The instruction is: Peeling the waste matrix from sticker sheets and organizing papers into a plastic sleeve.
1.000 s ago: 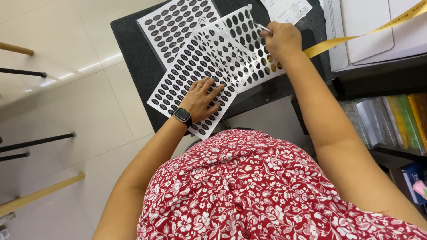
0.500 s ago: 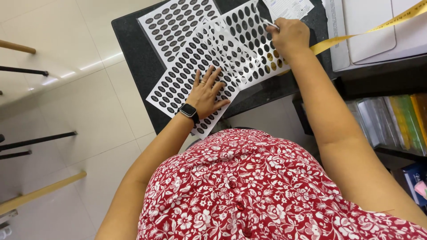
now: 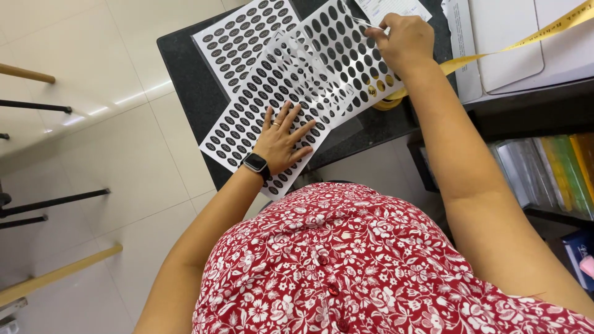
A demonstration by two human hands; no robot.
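- Left hand (image 3: 283,139): flat, fingers spread wide, palm down on the nearest white sheet of small black oval stickers (image 3: 257,120). Grips nothing, only presses. Black smartwatch (image 3: 255,164) on that wrist.
- That nearest sheet lies at a slant on the black stone-like tabletop (image 3: 185,68), its lower corner hanging over the table's near edge by the person's body.
- Right hand (image 3: 402,40): closed in a pinch on the upper edge of a translucent backing sheet punched with rows of empty oval holes (image 3: 346,55), lifted at that edge. Exactly what sits between the fingertips is hard to tell; the view is poor there.
- The backing sheet overlaps the nearest sticker sheet; a few yellowish ovals show through near its lower right corner.
- A second white sheet of black oval stickers (image 3: 238,34) lies further back on the table, partly under the other two.
- Yellow ribbon tape (image 3: 495,52) runs from just beside the right wrist out to the top right corner, crossing a white flat tray or lid (image 3: 507,43).
- White printed paper (image 3: 396,7) at the top edge, just above the right hand.
- Person wears a red blouse with white flower print (image 3: 359,266). Pale tiled floor (image 3: 93,154) to the left.
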